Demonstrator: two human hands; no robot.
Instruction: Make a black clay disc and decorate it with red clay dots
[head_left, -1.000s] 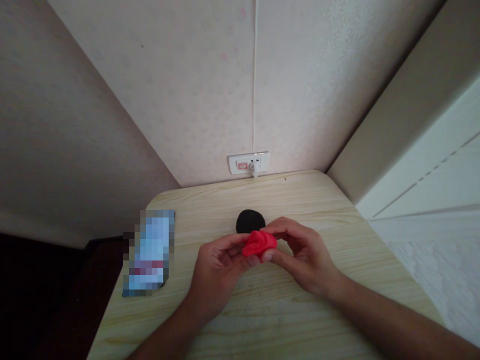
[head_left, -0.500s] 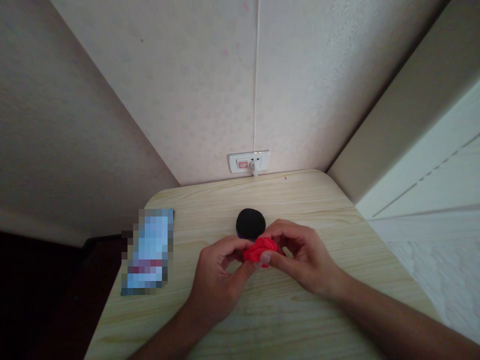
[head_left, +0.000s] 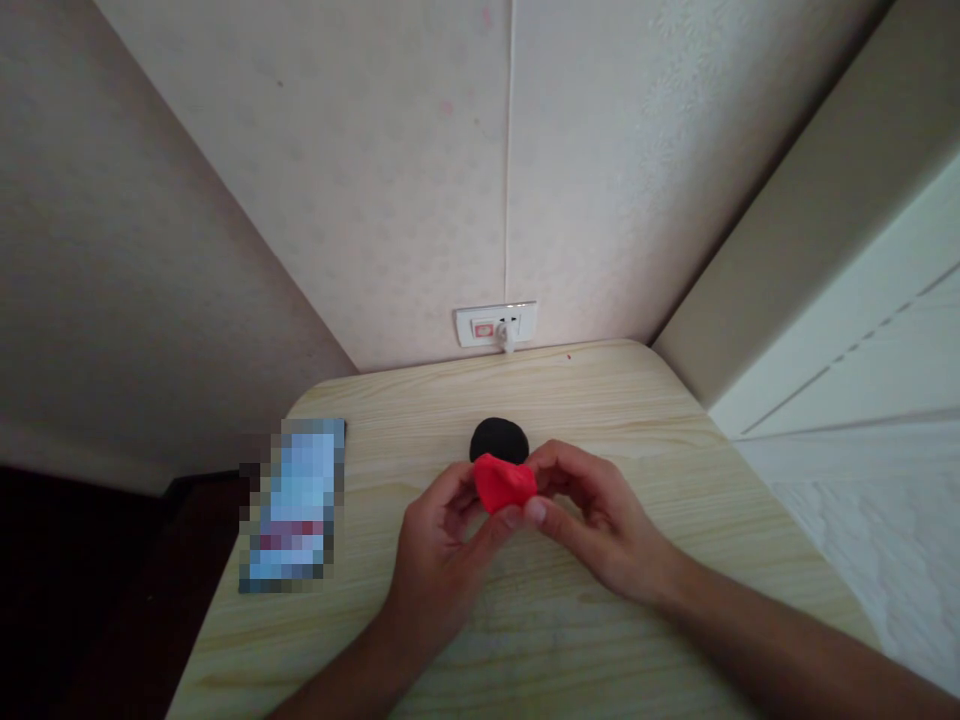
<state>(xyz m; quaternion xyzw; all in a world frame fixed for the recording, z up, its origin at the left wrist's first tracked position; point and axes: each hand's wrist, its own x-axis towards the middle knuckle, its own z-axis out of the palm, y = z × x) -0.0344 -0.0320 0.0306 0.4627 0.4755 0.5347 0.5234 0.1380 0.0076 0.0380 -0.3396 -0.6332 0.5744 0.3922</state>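
A soft red clay-like piece (head_left: 504,484) is pinched between my two hands above the table, its upper face smooth and slightly folded. My left hand (head_left: 446,545) grips its left and lower side, the thumb pressed along the near edge. On the other side my right hand (head_left: 600,520) has its thumb and fingers closed at the right edge, and the two thumb tips nearly meet. Just behind the red piece, a dark round black lump (head_left: 498,438) rests on the table; its near part is hidden by the red piece and my fingers.
The pale wood-grain table (head_left: 420,410) has rounded back corners against the wall. A pixelated flat phone-like object (head_left: 296,505) lies at its left edge. A white wall socket (head_left: 495,325) with a plug sits just above the back edge. At right stands a light cabinet (head_left: 847,330).
The red piece has turned from a crumpled, wrinkled lump into a smoother, flatter-faced shape, tilted up and slightly further left. My fingers have shifted around it; the black lump stays in place.
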